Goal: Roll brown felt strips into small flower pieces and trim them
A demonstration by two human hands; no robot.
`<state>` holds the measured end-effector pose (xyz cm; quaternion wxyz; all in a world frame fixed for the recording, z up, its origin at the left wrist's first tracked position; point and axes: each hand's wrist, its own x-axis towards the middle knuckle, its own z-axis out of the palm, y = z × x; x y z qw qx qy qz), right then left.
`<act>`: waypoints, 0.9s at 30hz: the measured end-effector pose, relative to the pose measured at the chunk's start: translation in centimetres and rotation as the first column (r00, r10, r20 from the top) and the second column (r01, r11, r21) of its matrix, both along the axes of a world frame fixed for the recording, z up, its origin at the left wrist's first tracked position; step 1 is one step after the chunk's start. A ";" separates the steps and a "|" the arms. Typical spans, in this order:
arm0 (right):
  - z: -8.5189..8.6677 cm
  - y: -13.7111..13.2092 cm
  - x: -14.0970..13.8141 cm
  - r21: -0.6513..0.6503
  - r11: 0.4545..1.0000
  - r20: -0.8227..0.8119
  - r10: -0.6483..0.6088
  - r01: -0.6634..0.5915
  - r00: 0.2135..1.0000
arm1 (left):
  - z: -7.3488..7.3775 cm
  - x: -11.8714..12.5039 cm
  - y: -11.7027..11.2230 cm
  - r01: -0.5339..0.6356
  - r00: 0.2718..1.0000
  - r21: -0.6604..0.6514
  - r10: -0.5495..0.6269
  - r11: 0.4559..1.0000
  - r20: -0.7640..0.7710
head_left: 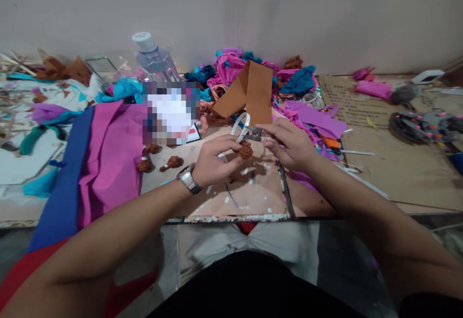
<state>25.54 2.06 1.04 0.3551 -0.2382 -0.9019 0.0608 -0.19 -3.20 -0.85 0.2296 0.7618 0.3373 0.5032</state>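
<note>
My left hand [213,161], with a metal watch on the wrist, pinches a small brown rolled paper rose [246,152] together with a white strip [241,126] that loops upward. My right hand [289,143] is closed on small metal scissors [255,137] right at the strip beside the rose. Both hands hover over a pinkish work board [249,192]. Three finished brown paper roses [159,160] lie on the board to the left.
A folded brown paper sheet [249,91] stands behind the hands. Magenta and blue paper sheets [104,159] lie at left, crumpled coloured paper [231,67] and a water bottle [154,58] at the back. Cardboard [390,159] and dark tools [423,125] lie right.
</note>
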 end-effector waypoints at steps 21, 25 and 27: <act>0.0 -0.4 -0.5 -0.068 0.994 -0.070 0.078 -0.083 0.994 | 0.0 -0.2 0.1 0.015 0.999 0.039 -0.013 0.999 -0.041; 0.0 -0.5 -0.5 -0.083 0.993 -0.070 0.072 -0.078 0.995 | -0.1 -0.2 0.2 0.017 0.999 0.037 -0.016 0.999 -0.038; -0.1 -0.5 -0.5 -0.097 0.992 -0.070 0.068 -0.075 0.995 | -0.1 -0.2 0.2 0.018 0.999 0.034 -0.016 0.999 -0.043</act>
